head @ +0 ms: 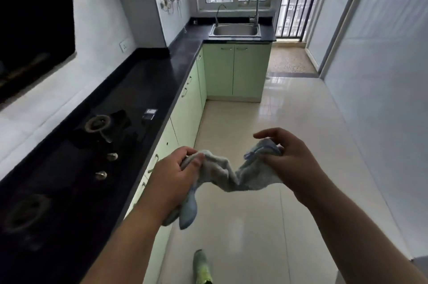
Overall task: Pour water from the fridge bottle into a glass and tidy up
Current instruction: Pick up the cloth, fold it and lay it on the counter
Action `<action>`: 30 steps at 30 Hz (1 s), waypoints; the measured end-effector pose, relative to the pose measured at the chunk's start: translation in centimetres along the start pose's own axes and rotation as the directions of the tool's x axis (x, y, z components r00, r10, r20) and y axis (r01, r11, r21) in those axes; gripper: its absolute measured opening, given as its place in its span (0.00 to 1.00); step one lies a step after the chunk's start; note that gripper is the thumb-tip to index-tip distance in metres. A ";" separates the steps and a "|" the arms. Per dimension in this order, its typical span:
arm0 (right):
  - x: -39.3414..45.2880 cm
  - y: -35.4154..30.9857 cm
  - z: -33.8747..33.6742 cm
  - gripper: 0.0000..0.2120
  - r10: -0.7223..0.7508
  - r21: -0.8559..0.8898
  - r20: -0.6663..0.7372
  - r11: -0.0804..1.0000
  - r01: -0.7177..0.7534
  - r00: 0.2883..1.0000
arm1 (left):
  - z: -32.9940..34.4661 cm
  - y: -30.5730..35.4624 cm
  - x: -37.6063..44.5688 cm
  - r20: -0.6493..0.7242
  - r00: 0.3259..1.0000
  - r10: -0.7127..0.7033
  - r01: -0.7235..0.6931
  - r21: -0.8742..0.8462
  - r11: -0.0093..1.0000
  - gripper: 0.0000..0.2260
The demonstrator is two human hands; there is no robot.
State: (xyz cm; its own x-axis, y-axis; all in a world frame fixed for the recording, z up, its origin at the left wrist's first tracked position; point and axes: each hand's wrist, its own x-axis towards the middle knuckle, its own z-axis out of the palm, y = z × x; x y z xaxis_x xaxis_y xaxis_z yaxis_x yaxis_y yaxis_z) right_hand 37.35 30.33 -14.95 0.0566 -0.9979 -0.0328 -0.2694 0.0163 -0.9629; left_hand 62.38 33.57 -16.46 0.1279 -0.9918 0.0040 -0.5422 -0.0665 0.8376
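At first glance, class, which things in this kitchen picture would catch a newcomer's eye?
Front and centre, the left hand and right hand grip a pale blue cloth stretched between them above the floor. To the left runs a black countertop with a gas hob; a steel sink sits under the far window.

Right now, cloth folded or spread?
Neither: the cloth is bunched and sagging between the left hand and right hand, each gripping an end.

A black L-shaped countertop [176, 52] runs from 8 o'clock up to 12 o'clock. Set into it at 9 o'clock is a gas hob [76, 151] (two burners, two knobs); a small dark packet [149, 114] lies just beyond. A steel sink [235, 30] sits at 12 o'clock.
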 end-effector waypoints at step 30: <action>52.3 8.4 -10.7 0.10 0.187 -0.468 -0.242 0.837 -0.284 0.952 | 9.0 4.6 57.2 0.212 0.969 0.124 -0.196 0.366 0.910 0.03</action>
State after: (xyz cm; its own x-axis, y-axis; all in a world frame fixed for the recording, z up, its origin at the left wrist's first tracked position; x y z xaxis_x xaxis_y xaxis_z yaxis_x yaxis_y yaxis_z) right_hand 27.80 -22.43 -21.88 -0.2291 -0.9623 -0.1467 -0.6917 0.2669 -0.6711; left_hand 59.74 -24.46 -17.29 -0.1193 -0.9928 -0.0080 -0.8222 0.0942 0.5614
